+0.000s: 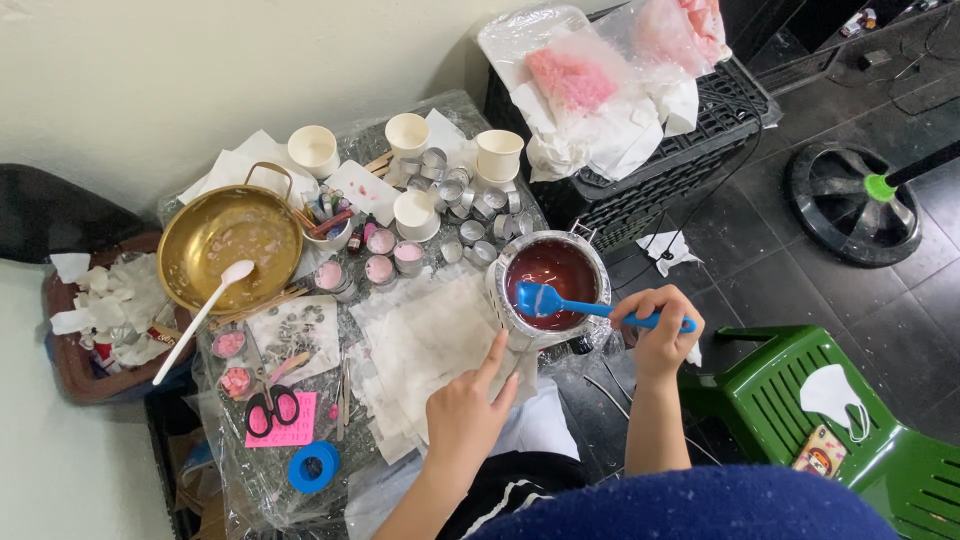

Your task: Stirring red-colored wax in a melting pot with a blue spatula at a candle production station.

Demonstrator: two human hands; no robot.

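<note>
Cluttered table (330, 470) by the wall — right hand (660, 335) grips a blue spatula (560, 302) dipped in the red-filled metal pot (550, 280); left hand (465, 415), fingers loosely extended, touches its side. Small tins (470, 232) — most look unfilled.

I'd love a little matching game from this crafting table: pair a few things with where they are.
Things:
1. blue silicone spatula
2. long white plastic spoon
3. black-handled scissors
4. white face mask

Places:
A. on the green plastic chair
B. resting in the gold metal bowl
C. on a pink paper note
D. in the metal pot of red liquid, held by the right hand

Pairs: 1-D, 2-B, 3-C, 4-A
</note>
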